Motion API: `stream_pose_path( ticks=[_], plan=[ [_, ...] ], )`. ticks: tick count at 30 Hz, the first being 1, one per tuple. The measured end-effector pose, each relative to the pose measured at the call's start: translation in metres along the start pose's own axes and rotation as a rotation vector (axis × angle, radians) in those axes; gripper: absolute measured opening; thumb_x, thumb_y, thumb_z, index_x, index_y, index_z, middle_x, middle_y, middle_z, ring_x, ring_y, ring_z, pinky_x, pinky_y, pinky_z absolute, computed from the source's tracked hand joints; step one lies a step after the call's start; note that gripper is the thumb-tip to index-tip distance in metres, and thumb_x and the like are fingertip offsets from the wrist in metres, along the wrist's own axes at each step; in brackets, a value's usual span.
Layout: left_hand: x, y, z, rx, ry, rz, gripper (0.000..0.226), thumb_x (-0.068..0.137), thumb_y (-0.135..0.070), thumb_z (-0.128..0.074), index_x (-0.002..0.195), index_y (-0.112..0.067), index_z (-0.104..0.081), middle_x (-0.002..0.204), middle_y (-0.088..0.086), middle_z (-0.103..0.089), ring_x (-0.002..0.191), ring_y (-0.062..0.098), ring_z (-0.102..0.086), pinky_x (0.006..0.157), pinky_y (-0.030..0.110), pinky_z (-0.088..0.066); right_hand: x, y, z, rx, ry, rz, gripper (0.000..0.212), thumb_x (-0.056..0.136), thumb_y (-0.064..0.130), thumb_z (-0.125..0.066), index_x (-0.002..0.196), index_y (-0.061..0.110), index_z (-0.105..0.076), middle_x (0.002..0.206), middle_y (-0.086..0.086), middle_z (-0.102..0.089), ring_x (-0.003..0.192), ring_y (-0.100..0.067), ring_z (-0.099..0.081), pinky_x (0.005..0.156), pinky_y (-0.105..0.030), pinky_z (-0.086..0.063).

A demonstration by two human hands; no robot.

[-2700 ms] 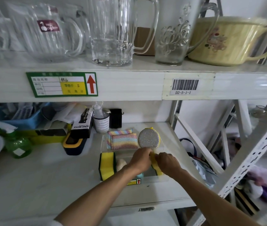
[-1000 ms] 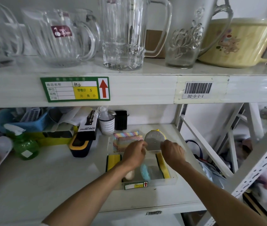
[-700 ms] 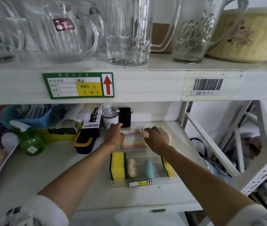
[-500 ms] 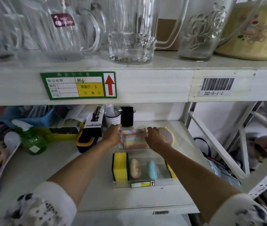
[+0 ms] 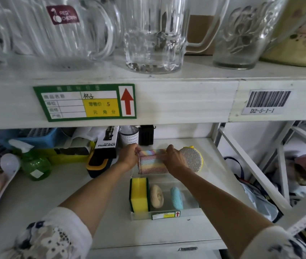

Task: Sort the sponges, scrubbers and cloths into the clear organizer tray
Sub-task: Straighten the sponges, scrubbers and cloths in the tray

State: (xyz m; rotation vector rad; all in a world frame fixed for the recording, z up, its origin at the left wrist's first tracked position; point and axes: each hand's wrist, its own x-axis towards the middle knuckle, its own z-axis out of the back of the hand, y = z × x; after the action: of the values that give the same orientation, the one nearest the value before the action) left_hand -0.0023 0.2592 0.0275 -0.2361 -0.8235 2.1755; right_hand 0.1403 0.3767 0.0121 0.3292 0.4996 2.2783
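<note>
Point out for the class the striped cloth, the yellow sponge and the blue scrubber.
striped cloth [image 5: 153,164], head view, middle of its front face.
yellow sponge [image 5: 139,195], head view, top yellow face.
blue scrubber [image 5: 176,198], head view, its middle.

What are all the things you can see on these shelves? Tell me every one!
Clear glass mugs: several, upper shelf.
Cream patterned bowl: one, upper shelf, right.
Green price label: one, shelf edge.
Barcode sticker: one, shelf edge, right.
Green spray bottle: one, lower shelf, left.
Blue plastic basket: one, back left.
Clear organizer tray: one, lower shelf.
Yellow sponge: one, tray's left slot.
Beige scrubber: one, in tray.
Blue scrubber: one, in tray.
Silver round scrubber: one, behind tray.
Rainbow striped cloth: one, held by both hands.
Left hand, right hand: gripping cloth.
</note>
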Motion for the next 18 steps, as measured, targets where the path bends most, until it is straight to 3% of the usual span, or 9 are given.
stream_pose_path(
  ticks=[4, 8, 12, 15, 18],
  plan=[
    [-0.002, -0.002, 0.001, 0.015, 0.033, -0.010, 0.024, 0.087, 0.003, -0.057, 0.109, -0.003, -0.065, 0.114, 0.014, -0.068, 0.105, 0.027, -0.063, 0.085, 0.034, -0.052, -0.001, 0.001, 0.001, 0.012, 0.009, 0.003, 0.030, 0.088, 0.004, -0.052, 0.116, 0.005, -0.042, 0.114, -0.020, -0.063, 0.103, -0.038, -0.062, 0.068, -0.035, -0.038],
    [-0.003, 0.000, 0.003, 0.039, 0.021, -0.018, 0.030, 0.086, 0.002, -0.057, 0.115, -0.006, -0.062, 0.124, 0.015, -0.062, 0.114, 0.029, -0.059, 0.098, 0.043, -0.050, -0.003, -0.001, 0.008, 0.064, 0.022, 0.003, 0.033, 0.088, 0.013, -0.056, 0.117, 0.006, -0.044, 0.117, -0.020, -0.060, 0.102, -0.038, -0.060, 0.071, -0.037, -0.043],
    [-0.003, -0.015, 0.004, 0.055, -0.064, -0.059, 0.034, 0.088, 0.003, -0.052, 0.119, -0.008, -0.059, 0.128, 0.014, -0.055, 0.117, 0.029, -0.056, 0.098, 0.039, -0.048, -0.009, -0.016, 0.031, 0.142, -0.123, 0.022, 0.035, 0.092, 0.022, -0.060, 0.122, 0.008, -0.051, 0.121, -0.016, -0.058, 0.105, -0.036, -0.059, 0.081, -0.040, -0.050],
    [-0.008, -0.044, -0.005, 0.014, -0.057, -0.163, 0.034, 0.089, 0.002, -0.051, 0.119, -0.007, -0.061, 0.123, 0.014, -0.059, 0.114, 0.027, -0.059, 0.098, 0.035, -0.048, -0.008, -0.043, 0.050, 0.126, -0.258, -0.111, 0.028, 0.094, 0.016, -0.053, 0.121, 0.012, -0.053, 0.125, -0.012, -0.057, 0.106, -0.035, -0.060, 0.084, -0.042, -0.051],
    [-0.013, -0.076, -0.025, -0.004, 0.020, -0.247, 0.035, 0.090, 0.000, -0.049, 0.123, -0.006, -0.060, 0.126, 0.014, -0.059, 0.117, 0.027, -0.058, 0.099, 0.031, -0.045, -0.011, -0.075, 0.062, 0.068, -0.248, -0.240, 0.029, 0.094, 0.015, -0.050, 0.122, 0.009, -0.054, 0.126, -0.015, -0.053, 0.107, -0.036, -0.059, 0.087, -0.044, -0.050]
  ],
)
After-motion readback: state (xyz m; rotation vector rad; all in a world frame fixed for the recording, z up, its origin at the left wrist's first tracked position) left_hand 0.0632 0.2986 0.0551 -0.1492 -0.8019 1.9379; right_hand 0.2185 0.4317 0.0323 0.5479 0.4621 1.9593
